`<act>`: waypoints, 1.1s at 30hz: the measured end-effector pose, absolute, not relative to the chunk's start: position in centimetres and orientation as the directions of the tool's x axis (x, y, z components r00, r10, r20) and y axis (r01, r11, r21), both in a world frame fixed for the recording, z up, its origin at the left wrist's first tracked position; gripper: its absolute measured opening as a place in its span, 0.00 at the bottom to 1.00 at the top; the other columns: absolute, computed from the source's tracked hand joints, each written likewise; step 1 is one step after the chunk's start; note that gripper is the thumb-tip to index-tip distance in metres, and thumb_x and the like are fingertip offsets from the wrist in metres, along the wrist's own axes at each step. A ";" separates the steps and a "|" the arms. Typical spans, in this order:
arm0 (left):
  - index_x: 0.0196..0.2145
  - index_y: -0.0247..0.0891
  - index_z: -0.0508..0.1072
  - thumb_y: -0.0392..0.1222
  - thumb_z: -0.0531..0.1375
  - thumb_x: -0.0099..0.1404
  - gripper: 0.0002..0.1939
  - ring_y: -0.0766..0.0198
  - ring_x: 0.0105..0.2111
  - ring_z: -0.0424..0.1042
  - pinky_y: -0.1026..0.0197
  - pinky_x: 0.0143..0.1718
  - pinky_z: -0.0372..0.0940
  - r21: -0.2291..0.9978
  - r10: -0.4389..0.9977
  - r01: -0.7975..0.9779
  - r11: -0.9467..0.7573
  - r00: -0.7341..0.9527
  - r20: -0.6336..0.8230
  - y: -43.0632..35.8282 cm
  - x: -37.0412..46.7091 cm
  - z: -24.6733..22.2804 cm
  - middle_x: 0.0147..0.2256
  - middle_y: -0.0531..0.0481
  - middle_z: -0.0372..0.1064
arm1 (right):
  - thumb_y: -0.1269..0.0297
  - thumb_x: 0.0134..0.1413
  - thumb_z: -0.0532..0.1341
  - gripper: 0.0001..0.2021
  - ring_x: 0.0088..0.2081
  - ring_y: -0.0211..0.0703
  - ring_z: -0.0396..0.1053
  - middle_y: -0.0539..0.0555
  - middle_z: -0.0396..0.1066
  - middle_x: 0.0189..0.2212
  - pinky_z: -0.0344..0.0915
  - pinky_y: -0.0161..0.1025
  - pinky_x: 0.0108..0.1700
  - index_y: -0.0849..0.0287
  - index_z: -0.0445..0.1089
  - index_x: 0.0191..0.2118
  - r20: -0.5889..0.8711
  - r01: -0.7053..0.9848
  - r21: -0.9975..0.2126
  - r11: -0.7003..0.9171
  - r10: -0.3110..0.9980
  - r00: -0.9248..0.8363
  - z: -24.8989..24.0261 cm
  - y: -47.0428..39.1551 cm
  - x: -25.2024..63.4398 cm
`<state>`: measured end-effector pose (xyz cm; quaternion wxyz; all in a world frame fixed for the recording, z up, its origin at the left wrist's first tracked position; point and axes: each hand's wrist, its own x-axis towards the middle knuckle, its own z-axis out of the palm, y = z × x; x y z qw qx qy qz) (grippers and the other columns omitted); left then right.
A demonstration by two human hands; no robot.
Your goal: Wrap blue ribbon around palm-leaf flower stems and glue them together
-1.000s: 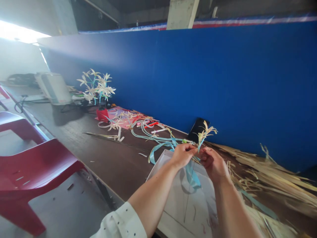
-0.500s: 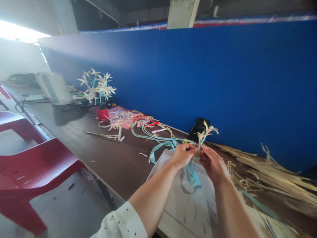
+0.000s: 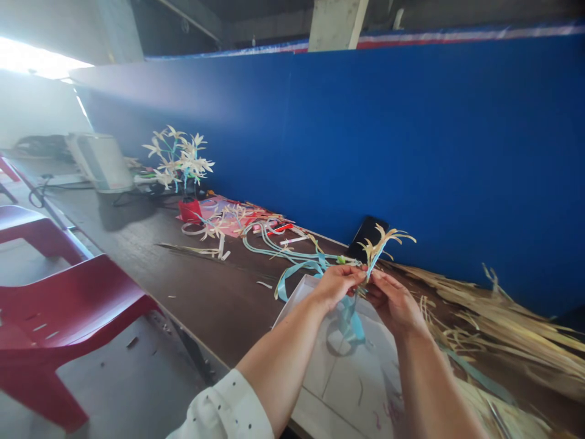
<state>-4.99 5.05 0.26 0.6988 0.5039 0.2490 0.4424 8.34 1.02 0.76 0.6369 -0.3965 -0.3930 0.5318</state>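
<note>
Both hands meet over a white box lid (image 3: pixel 336 375) on the table. My left hand (image 3: pixel 339 285) pinches the stem of a pale straw-coloured artificial flower (image 3: pixel 380 245). Fingers of my right hand (image 3: pixel 397 303) close on the same stem from the other side. Light blue wrapping shows on the stem just above the fingertips. Below the hands a light blue ribbon (image 3: pixel 353 323) hangs in a loop over the lid. The fingers partly hide where ribbon and stem meet.
A red pot (image 3: pixel 189 211) with similar white flowers (image 3: pixel 180 160) stands further left. Blue ribbon coils (image 3: pixel 278 249), a dark phone-like object (image 3: pixel 367 236) and dried leaf strips (image 3: pixel 493 305) lie along the blue partition (image 3: pixel 434 146). Red chairs (image 3: pixel 73 299) stand at left; an electric kettle (image 3: pixel 100 161) is behind.
The flower has turned and leans further right, its petals reaching higher. The hanging ribbon has shifted slightly left. Both hands stay in nearly the same place on the stem.
</note>
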 end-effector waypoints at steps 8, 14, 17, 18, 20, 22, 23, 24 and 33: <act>0.23 0.32 0.66 0.50 0.67 0.43 0.19 0.76 0.18 0.53 0.68 0.21 0.47 0.861 0.824 -0.456 0.226 0.560 0.080 5.1 -5.0 0.1 0.20 0.57 0.57 | 0.63 0.41 0.69 0.11 0.22 0.29 0.54 0.48 0.67 0.25 0.55 0.28 0.21 0.58 0.76 0.35 0.061 -0.407 -0.909 0.091 0.995 0.085 0.7 0.9 8.4; 0.20 0.33 0.63 0.48 0.69 0.40 0.20 0.77 0.18 0.49 0.67 0.20 0.42 0.819 0.784 -0.485 0.307 0.616 0.071 4.7 -5.3 0.6 0.18 0.59 0.51 | 0.63 0.40 0.70 0.11 0.22 0.29 0.55 0.49 0.67 0.25 0.56 0.28 0.22 0.58 0.76 0.34 0.058 -0.408 -0.908 0.091 0.994 0.093 0.4 1.1 8.6; 0.21 0.33 0.64 0.48 0.69 0.40 0.20 0.77 0.18 0.49 0.67 0.20 0.42 0.816 0.792 -0.496 0.298 0.606 0.079 4.7 -5.2 0.4 0.18 0.59 0.51 | 0.63 0.39 0.70 0.11 0.22 0.29 0.54 0.48 0.66 0.23 0.55 0.28 0.21 0.58 0.76 0.33 0.069 -0.405 -0.909 0.099 0.994 0.088 0.5 1.1 8.5; 0.21 0.33 0.64 0.48 0.69 0.40 0.20 0.77 0.18 0.49 0.67 0.20 0.43 0.818 0.799 -0.495 0.294 0.597 0.075 4.8 -5.2 0.4 0.18 0.59 0.52 | 0.63 0.40 0.69 0.11 0.21 0.29 0.53 0.48 0.65 0.23 0.55 0.28 0.21 0.58 0.76 0.33 0.073 -0.406 -0.908 0.102 0.994 0.086 0.6 1.1 8.4; 0.22 0.33 0.65 0.49 0.68 0.41 0.20 0.77 0.18 0.50 0.67 0.21 0.44 0.828 0.816 -0.489 0.273 0.574 0.070 4.9 -5.1 0.3 0.19 0.58 0.53 | 0.64 0.41 0.69 0.11 0.21 0.29 0.52 0.48 0.65 0.24 0.55 0.28 0.21 0.58 0.76 0.34 0.070 -0.407 -0.908 0.098 0.994 0.084 0.7 1.0 8.4; 0.23 0.32 0.67 0.51 0.68 0.42 0.20 0.76 0.18 0.51 0.68 0.21 0.45 0.846 0.836 -0.478 0.236 0.544 0.074 4.9 -5.0 0.2 0.19 0.57 0.54 | 0.63 0.41 0.68 0.12 0.21 0.29 0.52 0.48 0.65 0.25 0.55 0.28 0.21 0.58 0.76 0.36 0.061 -0.407 -0.909 0.090 0.995 0.082 0.8 1.0 8.3; 0.23 0.32 0.67 0.52 0.67 0.42 0.21 0.76 0.19 0.52 0.68 0.21 0.46 0.859 0.848 -0.466 0.211 0.525 0.076 4.9 -4.9 0.2 0.19 0.57 0.55 | 0.63 0.42 0.68 0.12 0.21 0.29 0.52 0.48 0.65 0.26 0.55 0.28 0.20 0.57 0.75 0.37 0.059 -0.408 -0.909 0.088 0.995 0.084 0.9 1.0 8.4; 0.24 0.32 0.68 0.53 0.67 0.43 0.21 0.76 0.19 0.52 0.68 0.21 0.47 0.874 0.860 -0.449 0.184 0.504 0.078 4.9 -4.9 0.2 0.19 0.57 0.56 | 0.63 0.42 0.68 0.12 0.22 0.29 0.52 0.48 0.65 0.26 0.54 0.28 0.20 0.57 0.75 0.37 0.059 -0.410 -0.907 0.091 0.994 0.090 0.8 1.0 8.4; 0.26 0.33 0.72 0.50 0.61 0.52 0.15 0.73 0.20 0.56 0.67 0.24 0.53 0.977 0.907 -0.192 -0.090 0.390 0.160 5.0 -4.7 -0.1 0.19 0.56 0.60 | 0.63 0.38 0.70 0.09 0.21 0.29 0.52 0.47 0.61 0.21 0.51 0.28 0.19 0.60 0.74 0.28 0.088 -0.358 -0.921 0.155 0.977 0.196 0.4 1.4 8.7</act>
